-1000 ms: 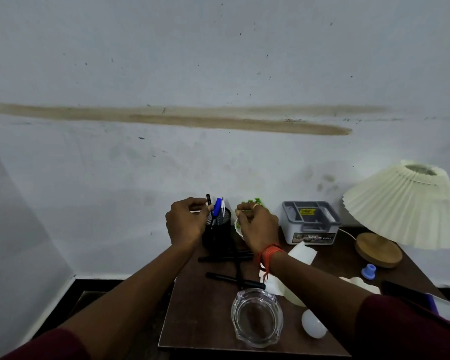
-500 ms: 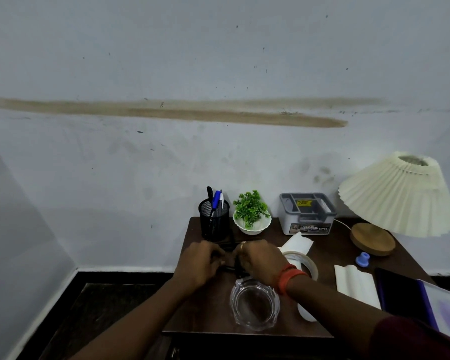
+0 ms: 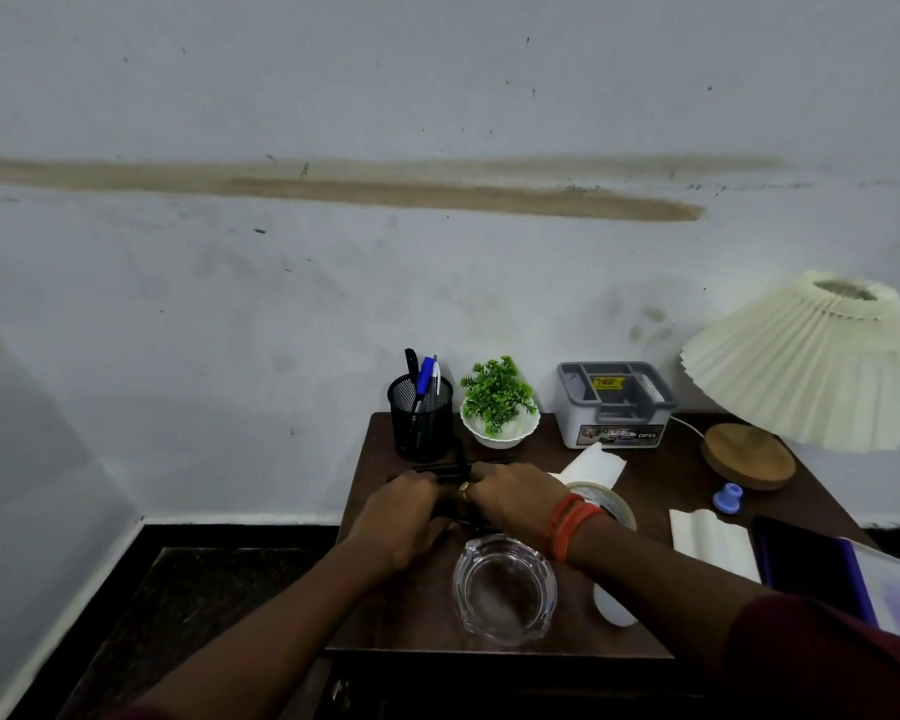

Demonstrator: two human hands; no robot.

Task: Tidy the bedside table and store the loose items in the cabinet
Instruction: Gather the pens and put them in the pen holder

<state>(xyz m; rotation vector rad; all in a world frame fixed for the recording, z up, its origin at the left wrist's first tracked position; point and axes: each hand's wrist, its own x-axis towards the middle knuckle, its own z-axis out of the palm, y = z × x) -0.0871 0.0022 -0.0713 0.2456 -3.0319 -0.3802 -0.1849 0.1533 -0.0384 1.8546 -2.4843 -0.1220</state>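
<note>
Both hands meet over the middle of the dark wooden bedside table (image 3: 380, 615). My left hand (image 3: 401, 517) and my right hand (image 3: 510, 498) are closed around several loose black pens (image 3: 450, 472), whose ends stick out between and behind the fingers. Just behind them a black mesh pen holder (image 3: 421, 418) stands with a few pens in it. A clear glass ashtray (image 3: 505, 589) sits in front of my hands. A roll of tape (image 3: 611, 506) lies partly under my right wrist.
At the back stand a small green plant in a white bowl (image 3: 499, 407), a grey box (image 3: 614, 405) and a pleated lamp (image 3: 806, 366). White paper (image 3: 710, 543), a blue cap (image 3: 727, 497), a white bulb (image 3: 614, 608) and a dark tablet (image 3: 806, 563) lie to the right.
My hands came down from the pen holder and the plant to the loose black pens on the table and closed on them. The view has shifted lower.
</note>
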